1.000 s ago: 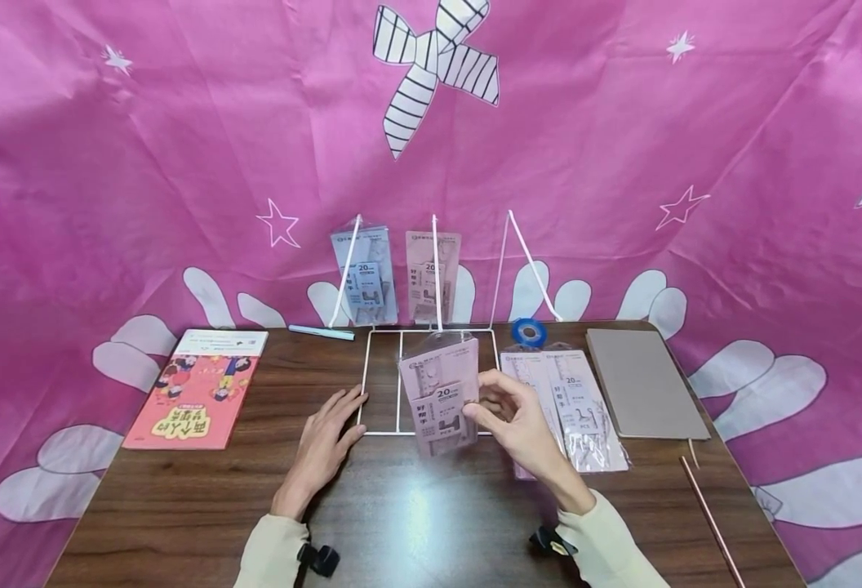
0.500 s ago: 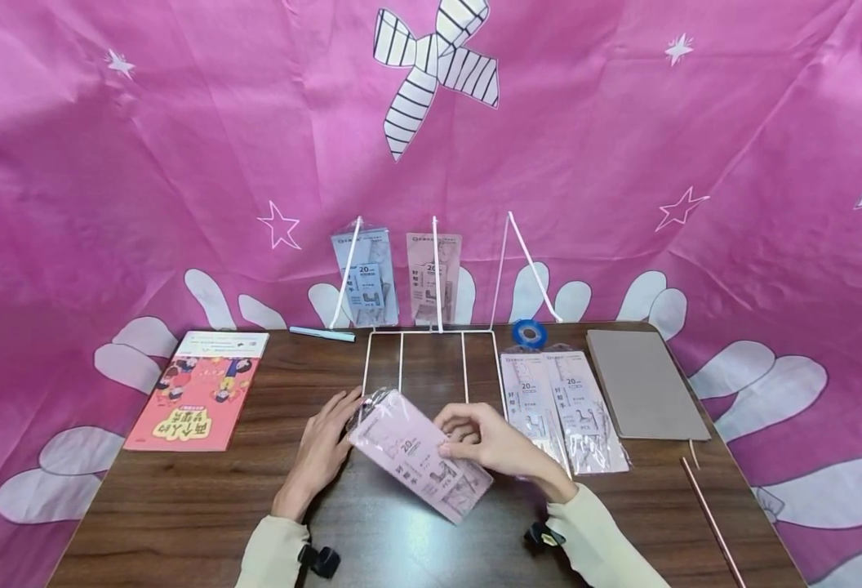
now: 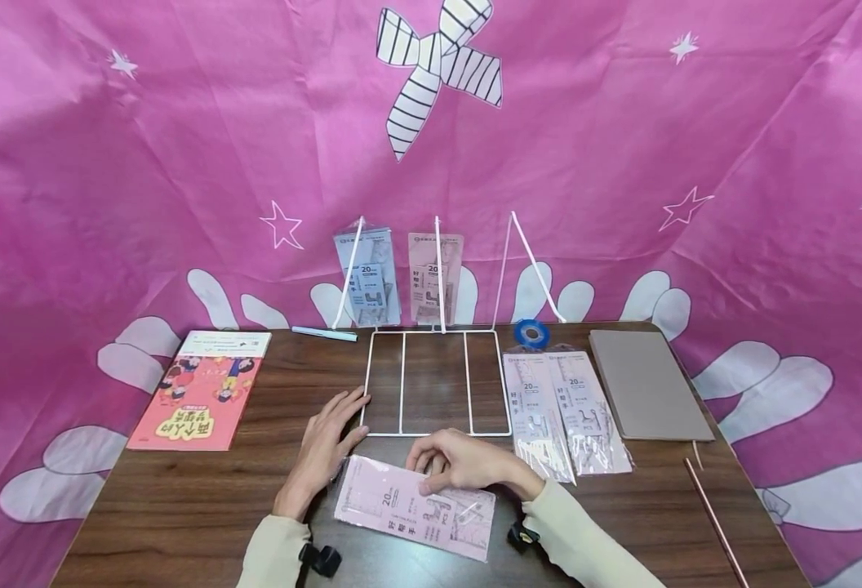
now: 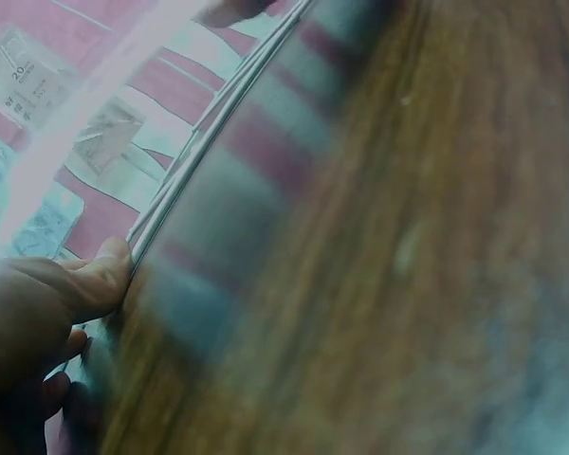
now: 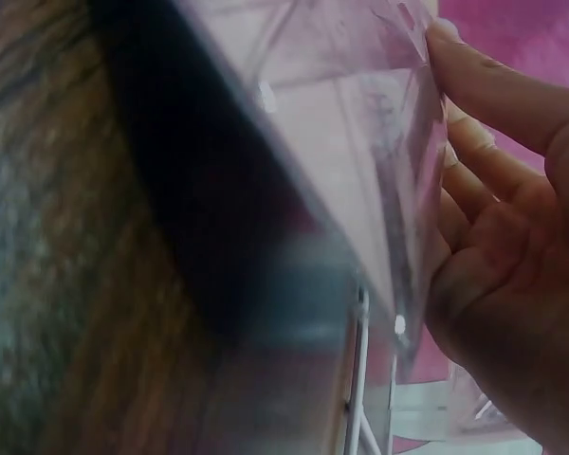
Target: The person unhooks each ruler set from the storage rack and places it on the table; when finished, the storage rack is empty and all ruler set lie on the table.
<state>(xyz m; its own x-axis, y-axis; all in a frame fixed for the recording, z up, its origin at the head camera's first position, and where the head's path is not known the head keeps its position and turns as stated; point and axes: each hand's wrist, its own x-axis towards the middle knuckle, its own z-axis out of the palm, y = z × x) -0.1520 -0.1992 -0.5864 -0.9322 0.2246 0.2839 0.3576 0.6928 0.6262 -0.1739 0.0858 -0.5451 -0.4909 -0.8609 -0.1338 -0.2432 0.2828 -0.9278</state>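
Observation:
Over the front of the table, my right hand pinches a pink ruler-set packet in a clear sleeve, held sideways and slightly tilted. In the right wrist view the thumb and fingers clasp the packet by its edge. My left hand lies on the table with loosely extended fingers, touching the left side of a white wire rack. The left wrist view shows its thumb against the rack's wire. From the rack's raised prongs hang a blue ruler-set packet and another pink packet; the right prong carries nothing.
Two more pink packets lie right of the rack, with a blue tape roll behind them. Further right are a grey notebook and a thin metallic rod. A pink book and a light-blue pen lie left.
My right hand has brought the pink packet down from over the rack toward the table's front and turned it from upright to sideways. My left hand has stayed at the rack's edge.

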